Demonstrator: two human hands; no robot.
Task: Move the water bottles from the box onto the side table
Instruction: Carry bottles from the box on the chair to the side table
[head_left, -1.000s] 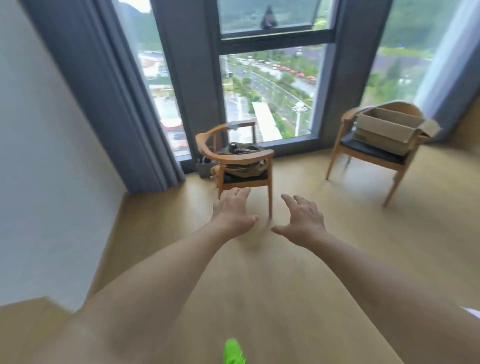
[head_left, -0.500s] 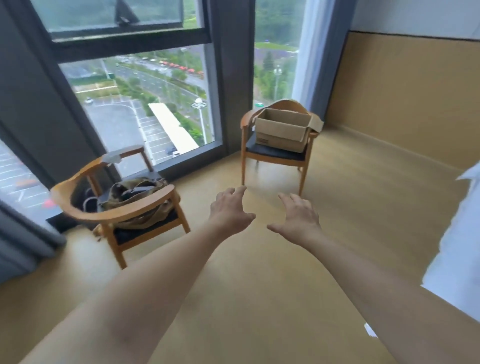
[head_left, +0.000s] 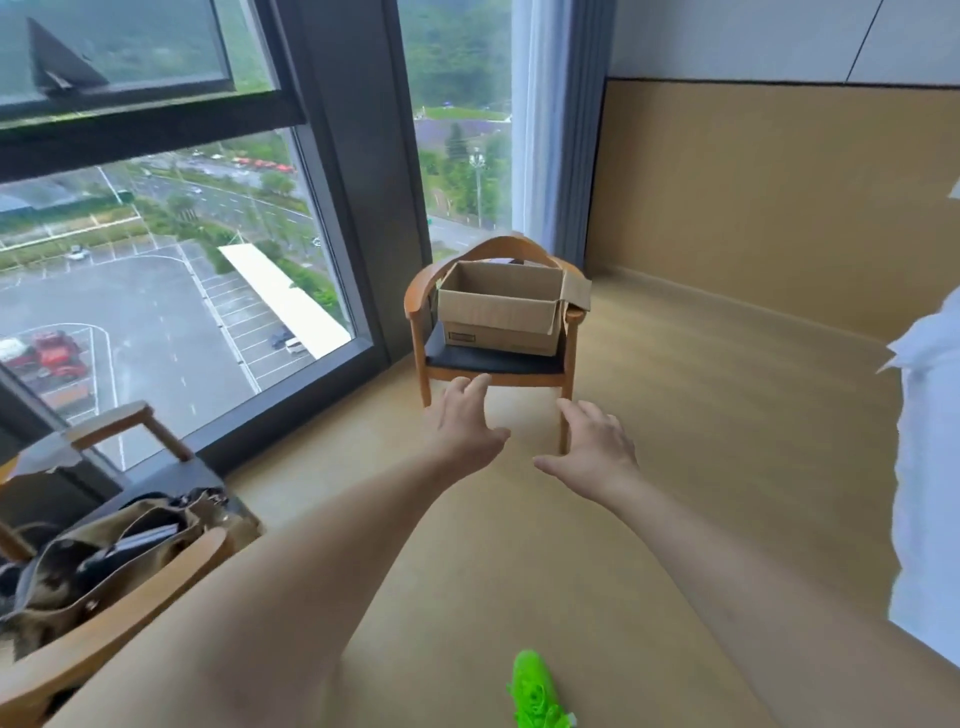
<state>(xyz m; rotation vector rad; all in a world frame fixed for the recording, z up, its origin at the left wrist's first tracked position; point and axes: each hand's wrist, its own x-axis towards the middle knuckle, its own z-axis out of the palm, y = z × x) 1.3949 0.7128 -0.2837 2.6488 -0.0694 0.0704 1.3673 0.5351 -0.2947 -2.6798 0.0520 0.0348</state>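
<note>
An open cardboard box (head_left: 501, 317) sits on the black seat of a wooden chair (head_left: 421, 312) by the window, ahead of me. Its inside is hidden by its near wall, so no water bottles show. My left hand (head_left: 462, 423) and my right hand (head_left: 592, 447) are stretched out in front of me, fingers relaxed and spread, holding nothing. Both hover short of the chair's front edge, well apart from the box. No side table is in view.
A second wooden chair (head_left: 104, 618) with an olive bag (head_left: 109, 561) on it stands close at my lower left. White bedding (head_left: 930, 467) fills the right edge. A green shoe (head_left: 535, 696) shows on the wooden floor below. Floor-to-ceiling windows run along the left.
My view has swung right and I have come closer: the box chair moved from the far right to the centre and grew larger. The bag chair slid to the lower left. Both hands stay empty.
</note>
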